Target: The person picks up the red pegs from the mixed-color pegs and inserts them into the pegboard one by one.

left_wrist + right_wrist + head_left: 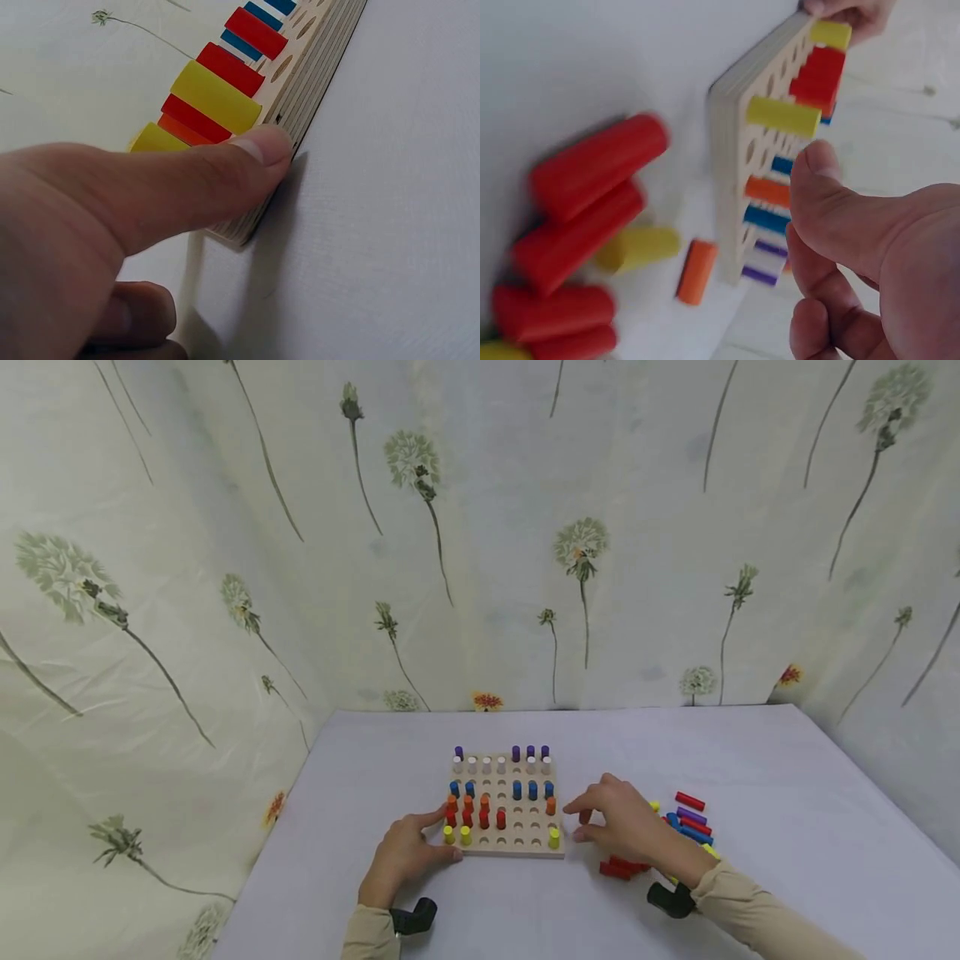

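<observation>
Pale lilac table (787, 793) against cream fabric backdrop (480, 527) printed with dandelion stems; soft, even light.

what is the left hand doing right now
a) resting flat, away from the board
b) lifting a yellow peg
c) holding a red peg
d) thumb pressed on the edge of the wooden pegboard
d: the left hand has its thumb against the pegboard edge.

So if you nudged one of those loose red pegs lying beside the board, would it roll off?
Probably a little: the red pegs are smooth cylinders lying on their sides. They look rigid, likely light painted wood. The table appears flat and cloth-covered, so a roll should die quickly.
</observation>
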Demonstrator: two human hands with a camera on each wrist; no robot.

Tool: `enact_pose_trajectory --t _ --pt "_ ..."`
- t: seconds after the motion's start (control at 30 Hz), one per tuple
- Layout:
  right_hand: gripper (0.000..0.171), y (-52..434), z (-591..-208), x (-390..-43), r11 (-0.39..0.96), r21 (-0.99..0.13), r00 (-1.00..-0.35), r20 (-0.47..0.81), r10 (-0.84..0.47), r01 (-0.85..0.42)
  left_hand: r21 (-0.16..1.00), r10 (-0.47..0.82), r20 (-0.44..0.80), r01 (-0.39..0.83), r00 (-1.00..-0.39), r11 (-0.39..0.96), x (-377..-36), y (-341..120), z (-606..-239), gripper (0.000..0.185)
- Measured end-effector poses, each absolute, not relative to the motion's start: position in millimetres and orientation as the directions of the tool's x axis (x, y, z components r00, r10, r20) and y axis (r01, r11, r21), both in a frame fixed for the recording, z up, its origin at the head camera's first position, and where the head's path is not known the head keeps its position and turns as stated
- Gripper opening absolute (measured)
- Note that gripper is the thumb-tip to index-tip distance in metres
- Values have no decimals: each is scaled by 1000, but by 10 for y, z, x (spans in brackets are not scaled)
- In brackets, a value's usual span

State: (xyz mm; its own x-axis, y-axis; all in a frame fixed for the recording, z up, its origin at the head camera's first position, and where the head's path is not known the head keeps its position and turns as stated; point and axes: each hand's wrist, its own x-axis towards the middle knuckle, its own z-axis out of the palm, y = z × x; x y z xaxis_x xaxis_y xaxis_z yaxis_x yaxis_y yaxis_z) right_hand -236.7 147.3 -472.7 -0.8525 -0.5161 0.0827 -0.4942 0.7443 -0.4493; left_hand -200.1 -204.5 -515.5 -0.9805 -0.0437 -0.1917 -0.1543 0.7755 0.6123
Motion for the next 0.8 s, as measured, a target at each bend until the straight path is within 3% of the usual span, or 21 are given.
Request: enact_pose_trajectory --t 0.17,0.57,0.8 --pt "26 1740 -4761 -2314 778 -465 -880 4 -475 -422 614 -49 -193 -160 -980 772 -1992 -2043 -5136 78" --pt "16 1893 -4996 -2135 683 -531 -804 -4 -595 -503 609 -37 -187 -145 -982 779 -1981 -2018 -5146 78" --pt "17 1808 -5062 -2058 729 -513 -843 -19 -538 -454 607 -39 -188 -147 -981 781 -1983 -2032 -5133 77"
